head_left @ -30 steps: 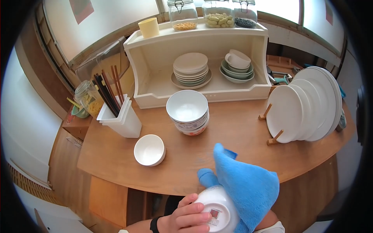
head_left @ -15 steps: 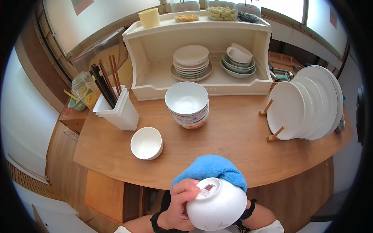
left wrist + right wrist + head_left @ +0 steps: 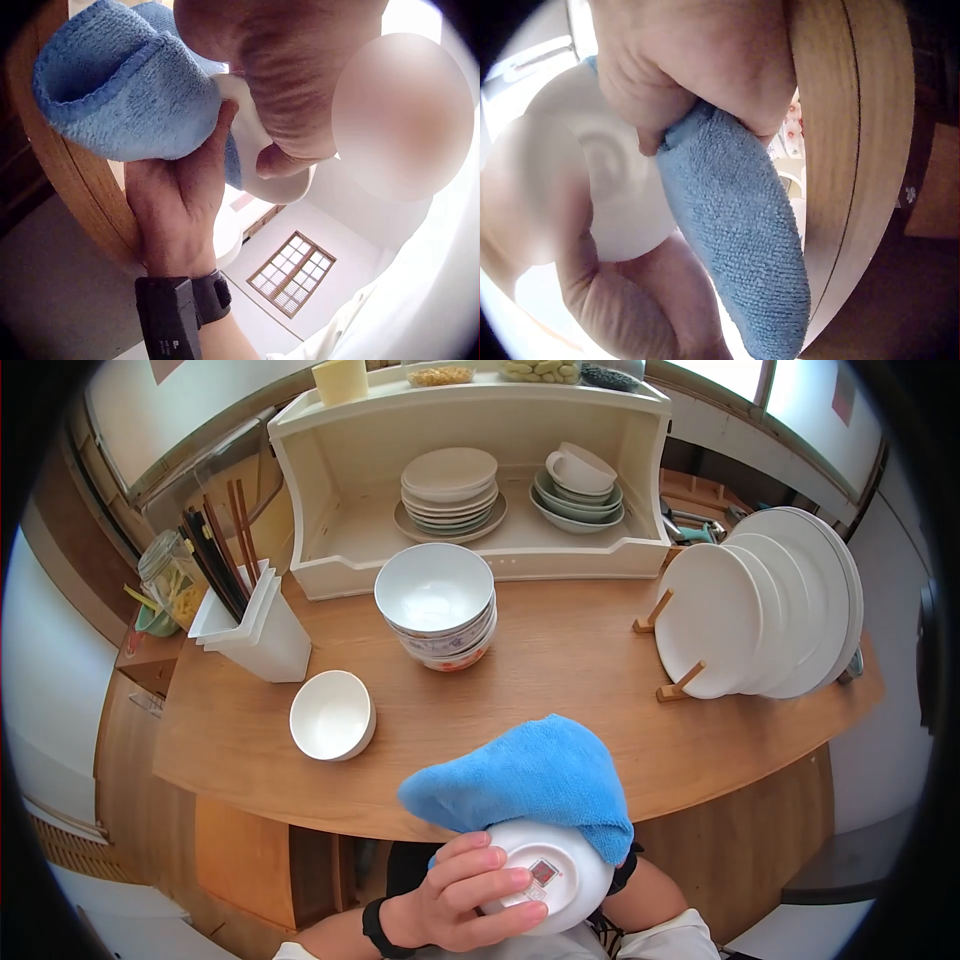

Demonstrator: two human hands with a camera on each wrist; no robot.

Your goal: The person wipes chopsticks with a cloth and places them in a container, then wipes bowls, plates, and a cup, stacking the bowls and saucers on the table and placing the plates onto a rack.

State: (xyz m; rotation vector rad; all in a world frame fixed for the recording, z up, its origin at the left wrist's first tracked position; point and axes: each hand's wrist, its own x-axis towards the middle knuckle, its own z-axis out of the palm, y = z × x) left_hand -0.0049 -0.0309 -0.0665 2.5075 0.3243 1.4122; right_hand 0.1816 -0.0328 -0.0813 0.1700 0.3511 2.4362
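A white bowl (image 3: 578, 880) is held bottom-up close to the person's body, its foot ring and small red mark facing the head camera. My left hand (image 3: 465, 895) grips it, fingers spread over the base and side, with the thumb at the edge in the left wrist view. My right hand (image 3: 176, 199) is mostly hidden behind the bowl in the head view. It grips a blue cloth (image 3: 530, 775), with its thumb against the bowl's rim. The cloth wraps the bowl's far side, and a loose fold of it hangs down in the right wrist view.
On the table stand a small white bowl (image 3: 332, 717), a stack of bowls (image 3: 437, 595), a white chopstick holder (image 3: 270, 635) and a rack of white plates (image 3: 708, 622). Behind them, a cream shelf (image 3: 350, 560) bears stacked plates (image 3: 450, 475) and cups with bowls (image 3: 578, 500).
The bowl has turned in the hands, its base now facing the head camera more squarely. The cloth has bunched and shifted around the bowl's far side. The head view has moved slightly.
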